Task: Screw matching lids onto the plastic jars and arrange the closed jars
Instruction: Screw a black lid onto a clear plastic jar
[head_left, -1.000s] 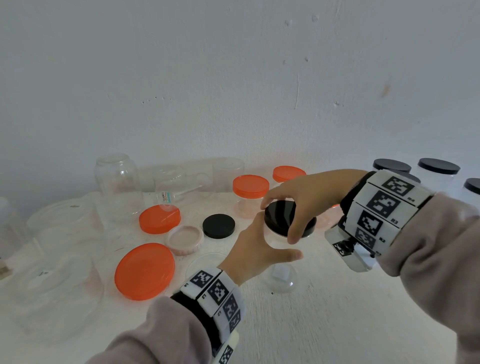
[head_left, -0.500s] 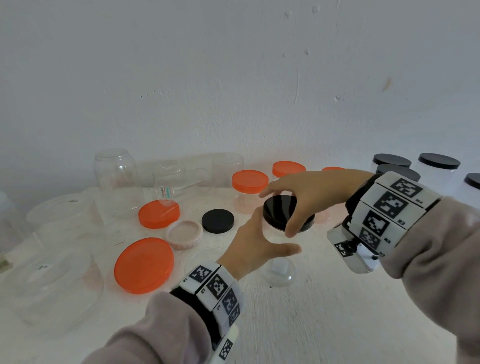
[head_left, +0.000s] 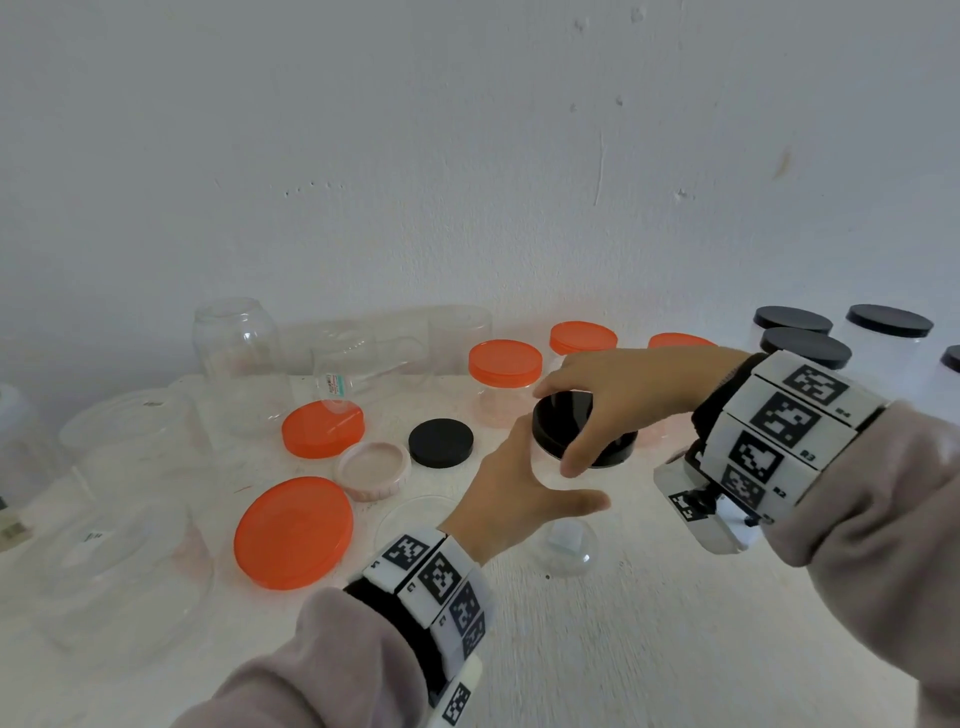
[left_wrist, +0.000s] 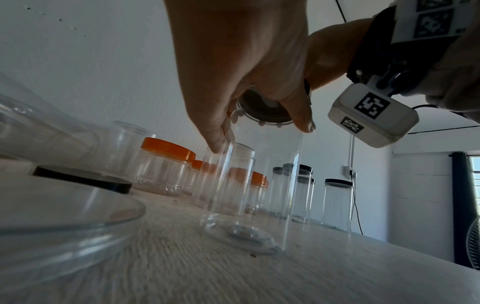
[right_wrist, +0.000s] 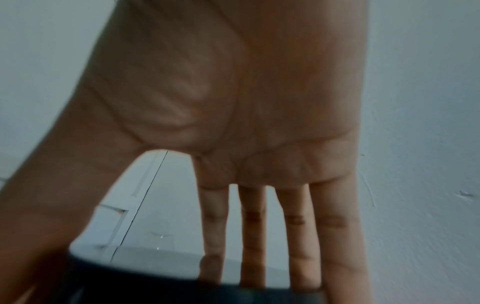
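Observation:
A tall clear plastic jar (head_left: 563, 540) stands upright on the white table (head_left: 649, 649), just right of centre. My left hand (head_left: 550, 483) grips its upper wall, thumb on the near side and fingers behind. A black lid (head_left: 553, 434) sits on the jar's mouth, and my right hand (head_left: 571, 421) grips its rim from above, thumb in front and fingers over the far edge. In the left wrist view the jar (left_wrist: 259, 195) rises from the table with the lid (left_wrist: 259, 107) seen from below. In the right wrist view, blurred fingers (right_wrist: 253, 236) reach down to the dark lid (right_wrist: 168, 288).
Closed orange-lidded jars (head_left: 505, 364) stand behind the hands, and black-lidded jars (head_left: 805, 345) stand at the far right. A loose black lid (head_left: 440, 442), a pink lid (head_left: 373, 467) and two orange lids (head_left: 293, 532) lie to the left. Open clear jars (head_left: 239, 338) crowd the left side by the wall.
Both hands stay on the same jar and lid. The right hand's fingers have shifted slightly round the lid's rim, and the head view has tipped down a little.

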